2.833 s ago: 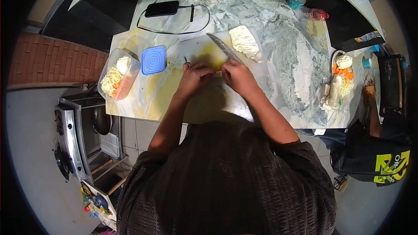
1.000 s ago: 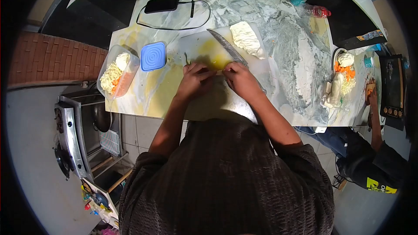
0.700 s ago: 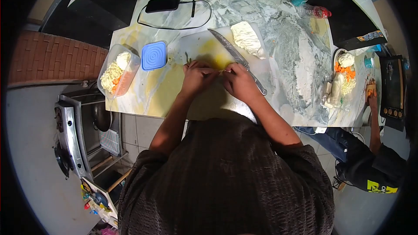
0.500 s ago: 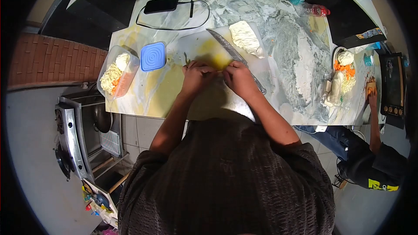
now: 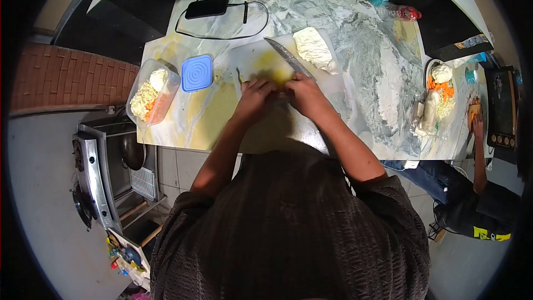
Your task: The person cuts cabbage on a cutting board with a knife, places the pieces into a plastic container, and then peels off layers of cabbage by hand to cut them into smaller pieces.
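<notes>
My left hand and my right hand are close together over the near part of a pale cutting board. The fingers of both hands are curled round something small that I cannot make out. A yellow patch shows on the board just beyond them. A large knife lies slantwise, its blade beyond my right hand, which hides part of it. To the right of the blade sits a white, folded slab. A thin dark green piece lies by my left hand.
At left stand a clear tub of shredded food and a blue lid. A phone with a cable lies at the back. Ingredients in bags and a co-worker's hand are at right.
My hands have drawn slightly closer together, and the fingers of my left hand have shifted right. The yellow thing seen between my fingers before is now mostly hidden.
</notes>
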Motion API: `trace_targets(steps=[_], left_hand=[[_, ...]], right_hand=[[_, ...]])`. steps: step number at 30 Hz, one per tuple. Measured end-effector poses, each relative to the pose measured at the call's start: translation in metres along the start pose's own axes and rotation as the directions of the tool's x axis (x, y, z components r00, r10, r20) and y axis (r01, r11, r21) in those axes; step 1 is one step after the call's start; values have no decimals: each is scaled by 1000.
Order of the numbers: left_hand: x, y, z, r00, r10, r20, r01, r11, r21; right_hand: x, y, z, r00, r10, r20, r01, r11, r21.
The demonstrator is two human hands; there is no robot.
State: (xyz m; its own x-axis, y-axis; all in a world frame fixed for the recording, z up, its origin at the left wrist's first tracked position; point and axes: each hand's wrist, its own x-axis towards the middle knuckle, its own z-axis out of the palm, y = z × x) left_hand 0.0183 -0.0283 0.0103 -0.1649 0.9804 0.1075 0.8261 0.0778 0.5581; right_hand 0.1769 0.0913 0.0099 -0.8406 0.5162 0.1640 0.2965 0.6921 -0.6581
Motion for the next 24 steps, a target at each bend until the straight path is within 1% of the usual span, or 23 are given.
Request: trace_targets(steps=[2, 3, 5, 6, 8, 11, 12, 14, 15, 17, 18, 20, 21, 23, 24], left_hand=[[-2, -3, 2, 997, 45, -59, -48, 998, -46], [-2, -4, 3, 997, 45, -59, -48, 998, -47], [-1, -6, 3, 987, 106, -117, -117, 989, -90], [-1, -9, 4, 987, 106, -118, -117, 989, -90], [0, -14, 5, 978, 146, -146, -165, 978, -126], [-1, -15, 1, 973, 169, -159, -195, 967, -164], [-1, -18, 3, 972, 170, -159, -196, 967, -163], [-3, -23, 5, 980, 176, -96, -188, 974, -129], [-4, -21, 4, 979, 177, -97, -188, 974, -128], [-6, -15, 1, 963, 233, -134, -241, 969, -46], [-6, -15, 1, 959, 242, -145, -249, 968, -37], [-9, -16, 6, 947, 272, -169, -278, 961, -11], [-9, -16, 5, 944, 281, -174, -286, 958, -5], [-15, -16, 7, 950, 269, -158, -270, 963, 15], [-18, -16, 8, 951, 267, -154, -268, 963, 12]], right_hand=[[-5, 1, 2, 991, -90, -95, 91, 996, 8], [-7, -2, 1, 991, -89, -95, 90, 996, 8], [-12, -8, -1, 987, -93, -134, 88, 995, -44], [-15, -7, 1, 987, -94, -133, 89, 995, -44], [-19, -4, 5, 980, -125, -152, 113, 990, -84], [-24, -6, 7, 970, -147, -192, 137, 989, -61], [-25, -6, 9, 970, -147, -194, 137, 989, -62], [-28, -5, 14, 965, -163, -204, 147, 985, -91], [-29, -7, 16, 965, -165, -205, 149, 985, -92], [-31, -9, 17, 954, -184, -238, 160, 980, -115], [-32, -10, 18, 949, -196, -245, 170, 978, -124], [-33, -12, 20, 951, -178, -254, 131, 973, -192], [-31, -12, 18, 947, -184, -262, 134, 971, -198], [-35, -14, 15, 946, -241, -217, 172, 940, -295], [-37, -15, 16, 948, -237, -215, 168, 941, -293]])
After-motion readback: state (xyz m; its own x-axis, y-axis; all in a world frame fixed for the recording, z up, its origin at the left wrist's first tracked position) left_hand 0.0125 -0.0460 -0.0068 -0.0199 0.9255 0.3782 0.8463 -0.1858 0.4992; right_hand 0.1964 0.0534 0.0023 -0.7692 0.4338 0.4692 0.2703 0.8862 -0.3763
